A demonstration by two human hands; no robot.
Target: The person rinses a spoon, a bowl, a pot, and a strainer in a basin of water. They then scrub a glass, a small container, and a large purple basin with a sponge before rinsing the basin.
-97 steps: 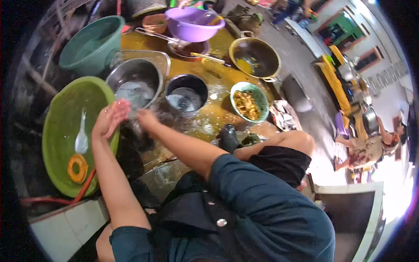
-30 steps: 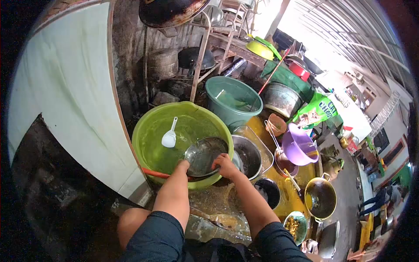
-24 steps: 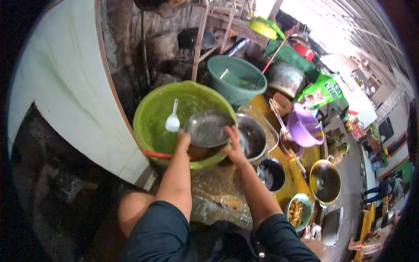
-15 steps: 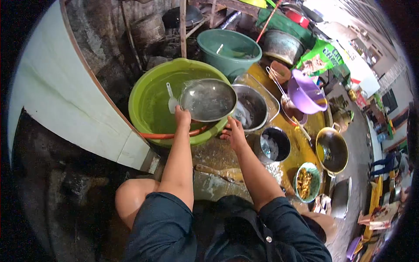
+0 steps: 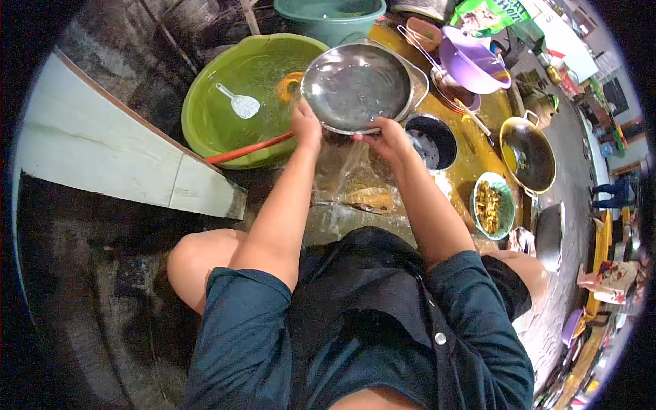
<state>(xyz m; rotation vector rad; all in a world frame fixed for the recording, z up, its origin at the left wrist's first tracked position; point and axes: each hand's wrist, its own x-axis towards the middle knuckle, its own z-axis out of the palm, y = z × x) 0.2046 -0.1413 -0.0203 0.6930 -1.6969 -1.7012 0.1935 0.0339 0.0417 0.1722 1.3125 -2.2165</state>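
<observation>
Both hands grip a round metal bowl (image 5: 357,87) by its near rim, with my left hand (image 5: 307,126) at the lower left and my right hand (image 5: 391,140) at the lower right. Water falls from its near side to the wet floor. Left of it stands a large green basin (image 5: 212,126) of water, holding a white rice paddle (image 5: 244,104) and an orange round item (image 5: 290,87). An orange hose (image 5: 253,148) lies over the basin's near side. The metal bowl hides most of the pot behind it.
A dark pot (image 5: 444,145), a purple basin (image 5: 471,63), a wok (image 5: 540,160) and a bowl of food scraps (image 5: 504,205) stand to the right. A teal tub (image 5: 328,29) is at the back. A white tiled ledge (image 5: 123,147) runs along the left.
The metal bowl has moved right, out from over the green basin. My right hand has taken hold of its rim. Water now pours down, and the camera view has tilted lower.
</observation>
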